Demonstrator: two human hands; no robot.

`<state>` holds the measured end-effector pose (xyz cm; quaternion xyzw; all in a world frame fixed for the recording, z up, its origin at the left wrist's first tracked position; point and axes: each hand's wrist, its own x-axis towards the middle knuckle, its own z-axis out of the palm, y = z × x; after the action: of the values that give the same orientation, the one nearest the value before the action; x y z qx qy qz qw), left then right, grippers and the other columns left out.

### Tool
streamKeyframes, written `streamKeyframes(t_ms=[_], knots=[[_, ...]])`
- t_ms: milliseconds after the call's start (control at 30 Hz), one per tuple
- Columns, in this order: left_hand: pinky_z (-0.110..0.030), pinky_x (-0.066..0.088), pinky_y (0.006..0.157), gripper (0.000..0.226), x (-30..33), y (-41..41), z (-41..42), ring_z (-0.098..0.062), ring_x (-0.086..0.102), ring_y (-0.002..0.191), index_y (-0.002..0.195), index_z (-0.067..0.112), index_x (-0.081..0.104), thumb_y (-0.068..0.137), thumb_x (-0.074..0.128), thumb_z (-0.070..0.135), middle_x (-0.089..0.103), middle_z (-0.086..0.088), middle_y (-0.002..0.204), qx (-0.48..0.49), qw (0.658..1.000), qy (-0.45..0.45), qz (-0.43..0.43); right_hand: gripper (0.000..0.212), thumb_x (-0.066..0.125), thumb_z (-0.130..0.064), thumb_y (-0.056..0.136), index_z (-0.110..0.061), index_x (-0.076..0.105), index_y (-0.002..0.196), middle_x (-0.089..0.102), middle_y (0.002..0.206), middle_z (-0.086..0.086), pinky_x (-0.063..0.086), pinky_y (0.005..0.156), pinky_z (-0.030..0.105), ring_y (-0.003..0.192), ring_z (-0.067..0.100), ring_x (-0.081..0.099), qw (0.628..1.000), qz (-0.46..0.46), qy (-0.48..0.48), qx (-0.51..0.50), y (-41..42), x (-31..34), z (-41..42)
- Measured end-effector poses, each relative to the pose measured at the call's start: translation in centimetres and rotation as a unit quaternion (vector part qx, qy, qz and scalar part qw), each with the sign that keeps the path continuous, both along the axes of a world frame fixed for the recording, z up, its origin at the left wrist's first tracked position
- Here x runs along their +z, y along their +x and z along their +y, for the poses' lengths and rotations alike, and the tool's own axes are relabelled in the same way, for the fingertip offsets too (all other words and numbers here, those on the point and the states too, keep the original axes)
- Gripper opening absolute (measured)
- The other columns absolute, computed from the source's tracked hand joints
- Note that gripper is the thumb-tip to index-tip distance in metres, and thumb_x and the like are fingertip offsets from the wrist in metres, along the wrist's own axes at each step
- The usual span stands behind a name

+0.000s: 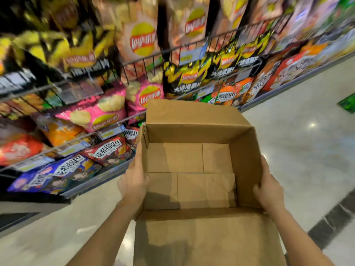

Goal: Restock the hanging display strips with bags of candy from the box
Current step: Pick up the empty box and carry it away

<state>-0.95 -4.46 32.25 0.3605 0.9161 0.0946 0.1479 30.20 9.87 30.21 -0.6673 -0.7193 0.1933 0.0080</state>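
Between the two hands, over a pale glossy floor [299, 150], an open cardboard box [192, 166] is held. The left hand [134, 181] is pressed against the outside of the left wall, its fingers laid fairly straight up the cardboard and its thumb hooked over the rim into the box. The right hand [269, 191] is clasped on the right wall from outside, the thumb curled over the rim to the inner face, the fingers running along the outer face and mostly hidden behind it. Nothing but the folded bottom flaps is seen inside the box; no bags of candy are visible in it. The far flap [192, 112] is stood upright, and the near flap [207, 242] is folded down toward the person, between the forearms. To the left and ahead, wire shelves [134, 62] packed with chip bags [142, 41] and snack packets [107, 150] are blurred by motion; the box's far left corner is seen close against the lower shelf fronts, though contact cannot be judged. Open floor is spread to the right of the box and beyond it, with a dark strip [334, 217] at the lower right and a green patch [347, 102] at the right edge.
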Motion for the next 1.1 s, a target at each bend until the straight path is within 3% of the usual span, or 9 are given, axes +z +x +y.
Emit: streamKeyframes(t_ms=[100, 300, 433, 633, 867, 1033, 1100], knots=[[-0.035, 0.043, 0.065, 0.089, 7.0, 0.0, 0.3, -0.032, 0.063, 0.093, 0.146, 0.038, -0.014, 0.089, 0.049, 0.011, 0.06, -0.008, 0.12, -0.016, 1.0, 0.008, 0.007, 0.087, 0.052, -0.006, 0.084, -0.032, -0.001, 0.148, 0.054, 0.078, 0.011, 0.042, 0.048, 0.032, 0.058, 0.026, 0.053, 1.0, 0.004, 0.011, -0.021, 0.2, 6.1, -0.6], [-0.037, 0.05, 0.064, 0.092, 18.3, -0.8, 1.7, -0.033, 0.065, 0.082, 0.145, 0.039, -0.014, 0.085, 0.05, 0.011, 0.065, -0.011, 0.106, -0.061, 0.997, 0.045, 0.024, 0.086, 0.051, -0.009, 0.084, -0.038, -0.004, 0.145, 0.054, 0.08, 0.012, 0.05, 0.053, 0.037, 0.06, 0.028, 0.055, 0.997, 0.022, 0.023, -0.072, 0.8, 17.6, -1.1], [-0.038, 0.049, 0.067, 0.087, 24.1, -0.6, 4.1, -0.035, 0.065, 0.086, 0.147, 0.038, -0.006, 0.086, 0.049, 0.012, 0.066, -0.014, 0.104, -0.089, 0.993, 0.069, 0.031, 0.082, 0.048, -0.011, 0.084, -0.038, 0.0, 0.144, 0.054, 0.081, 0.013, 0.053, 0.063, 0.043, 0.063, 0.031, 0.055, 0.991, 0.03, 0.047, -0.119, 1.3, 23.1, -0.9], [-0.04, 0.052, 0.062, 0.096, 28.9, -0.1, 9.0, -0.035, 0.065, 0.076, 0.145, 0.043, -0.012, 0.081, 0.05, 0.009, 0.067, -0.017, 0.089, -0.161, 0.978, 0.129, 0.004, 0.079, 0.045, -0.01, 0.086, -0.038, 0.0, 0.145, 0.055, 0.083, 0.013, 0.041, 0.058, 0.033, 0.067, 0.029, 0.054, 0.979, 0.021, 0.079, -0.187, 3.4, 28.4, 0.0], [-0.034, 0.046, 0.062, 0.088, 32.5, 3.7, 15.9, -0.033, 0.063, 0.078, 0.146, 0.042, -0.007, 0.085, 0.047, 0.01, 0.065, -0.013, 0.091, -0.206, 0.966, 0.149, 0.037, 0.073, 0.038, -0.01, 0.09, -0.035, 0.001, 0.148, 0.059, 0.082, 0.014, 0.037, 0.055, 0.032, 0.066, 0.029, 0.053, 0.963, -0.01, 0.133, -0.232, 7.9, 31.7, 2.3], [-0.036, 0.048, 0.064, 0.088, 33.9, 9.1, 22.7, -0.035, 0.063, 0.081, 0.148, 0.039, -0.004, 0.084, 0.049, 0.008, 0.063, -0.014, 0.089, -0.272, 0.945, 0.178, 0.026, 0.076, 0.044, -0.01, 0.091, -0.035, 0.001, 0.148, 0.055, 0.072, 0.007, 0.05, 0.057, 0.037, 0.061, 0.022, 0.055, 0.944, 0.001, 0.162, -0.286, 12.7, 33.8, 4.7], [-0.038, 0.049, 0.069, 0.088, 34.6, 11.6, 25.7, -0.036, 0.063, 0.086, 0.147, 0.04, -0.006, 0.085, 0.048, 0.01, 0.065, -0.015, 0.099, -0.291, 0.94, 0.176, 0.032, 0.078, 0.046, -0.01, 0.089, -0.036, 0.002, 0.148, 0.055, 0.07, 0.007, 0.052, 0.057, 0.038, 0.06, 0.022, 0.055, 0.935, 0.016, 0.174, -0.308, 15.2, 34.4, 6.0]])
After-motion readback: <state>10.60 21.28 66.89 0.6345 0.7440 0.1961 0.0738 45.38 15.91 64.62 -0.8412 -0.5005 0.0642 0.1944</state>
